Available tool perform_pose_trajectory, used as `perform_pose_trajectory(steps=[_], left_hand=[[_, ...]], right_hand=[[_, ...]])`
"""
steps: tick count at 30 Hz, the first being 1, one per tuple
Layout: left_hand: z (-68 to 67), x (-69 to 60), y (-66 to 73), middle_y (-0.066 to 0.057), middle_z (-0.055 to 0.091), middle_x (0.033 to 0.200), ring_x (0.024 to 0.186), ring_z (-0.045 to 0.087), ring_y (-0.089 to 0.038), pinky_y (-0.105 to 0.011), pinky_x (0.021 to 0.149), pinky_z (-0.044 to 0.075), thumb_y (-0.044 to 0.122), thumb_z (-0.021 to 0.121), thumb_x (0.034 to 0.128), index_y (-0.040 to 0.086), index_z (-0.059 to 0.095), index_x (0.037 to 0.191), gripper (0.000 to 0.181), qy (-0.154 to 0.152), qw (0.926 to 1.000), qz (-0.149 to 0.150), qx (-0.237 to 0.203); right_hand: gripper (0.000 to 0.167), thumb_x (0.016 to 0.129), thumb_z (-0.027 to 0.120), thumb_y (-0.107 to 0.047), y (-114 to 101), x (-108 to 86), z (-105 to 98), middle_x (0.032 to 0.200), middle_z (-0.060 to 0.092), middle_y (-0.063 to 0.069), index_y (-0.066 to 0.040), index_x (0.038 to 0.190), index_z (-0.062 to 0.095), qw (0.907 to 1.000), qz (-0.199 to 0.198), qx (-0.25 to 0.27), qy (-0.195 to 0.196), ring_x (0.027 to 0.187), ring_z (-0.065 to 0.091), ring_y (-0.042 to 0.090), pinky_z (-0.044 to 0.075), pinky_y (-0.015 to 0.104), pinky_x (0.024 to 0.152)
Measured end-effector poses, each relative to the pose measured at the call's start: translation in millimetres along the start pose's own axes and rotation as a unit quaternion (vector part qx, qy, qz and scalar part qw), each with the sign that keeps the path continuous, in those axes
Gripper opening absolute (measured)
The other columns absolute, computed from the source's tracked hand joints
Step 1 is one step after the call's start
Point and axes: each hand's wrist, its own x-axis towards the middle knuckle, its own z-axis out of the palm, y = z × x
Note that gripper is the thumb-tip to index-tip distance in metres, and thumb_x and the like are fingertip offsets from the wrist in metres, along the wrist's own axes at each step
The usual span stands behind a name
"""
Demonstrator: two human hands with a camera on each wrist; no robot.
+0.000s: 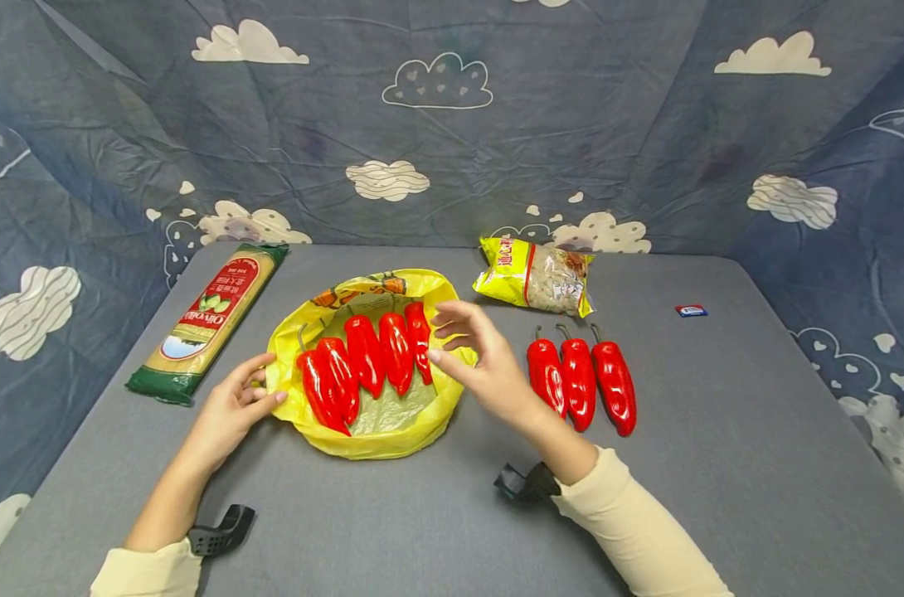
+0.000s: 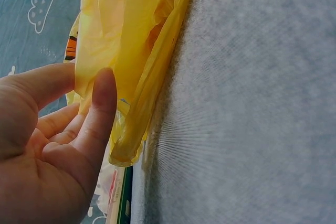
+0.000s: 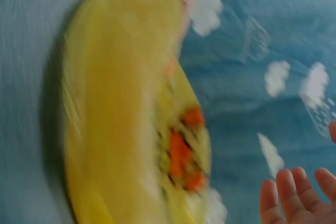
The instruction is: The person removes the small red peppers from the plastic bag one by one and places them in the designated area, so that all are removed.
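Several red peppers [image 1: 365, 356] lie side by side inside a yellow plastic bag [image 1: 392, 445] whose mouth is spread wide. My left hand [image 1: 224, 414] pinches the bag's left rim between thumb and fingers; the left wrist view shows this hand [image 2: 58, 150] at the folded yellow plastic [image 2: 126, 40]. Above the bag's right edge, beside the rightmost pepper in it, is my right hand [image 1: 489, 365], its fingers loosely bent and holding nothing. In the right wrist view the fingers of my right hand [image 3: 302, 205] are apart from the blurred bag [image 3: 113, 103].
Three red peppers [image 1: 579, 385] lie on the grey table [image 1: 392, 531] right of the bag, the left one partly behind my right hand. A green-ended pasta pack [image 1: 209, 323] lies at the left, a yellow food packet [image 1: 534, 276] at the back, a small red-blue packet [image 1: 692, 311] at the right.
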Motion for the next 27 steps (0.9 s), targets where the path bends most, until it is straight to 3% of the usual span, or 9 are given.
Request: perform_pose_trajectory(steps=[5,12,18,27], left_hand=[[0.0,0.2,-0.2,-0.018,0.045,0.106,0.076,0.053,-0.001,-0.016,0.06,0.046,0.005,0.064,0.0828,-0.001,0.036,0.133,0.058,-0.002,1.0,-0.001,-0.004],[0.2,1.0,-1.7,-0.019,0.045,0.106,0.075,0.053,-0.001,-0.016,0.06,0.046,0.004,0.063,0.0829,-0.002,0.036,0.133,0.057,-0.003,0.9999,0.001,-0.01],[0.3,0.6,-2.1,-0.019,0.045,0.105,0.075,0.053,-0.001,-0.017,0.06,0.046,0.002,0.063,0.0828,-0.004,0.036,0.132,0.056,-0.003,0.9999,0.002,-0.013],[0.7,0.5,-1.3,-0.023,0.046,0.107,0.077,0.056,-0.001,-0.017,0.062,0.047,0.001,0.062,0.0832,-0.004,0.034,0.133,0.057,-0.012,0.9997,0.004,-0.023]], right_hand=[[0.046,0.079,0.064,0.004,1,5.8,40,0.107,0.052,0.018,0.006,0.12,0.043,0.9975,0.037,0.0,-0.06,0.091,0.053,0.031,0.045,0.047,0.077],[0.051,0.08,0.069,-0.011,42,6.8,76,0.113,0.053,0.012,-0.006,0.124,0.043,0.9873,0.089,-0.03,-0.128,0.09,0.055,0.025,0.048,0.03,0.073],[0.056,0.079,0.071,-0.018,55,9.4,92,0.12,0.051,0.006,-0.01,0.126,0.042,0.9796,0.106,-0.065,-0.158,0.088,0.056,0.016,0.047,0.018,0.068],[0.06,0.078,0.071,-0.02,62,10.2,104,0.114,0.052,0.003,-0.011,0.129,0.04,0.9734,0.134,-0.062,-0.175,0.086,0.054,0.012,0.047,0.018,0.065]])
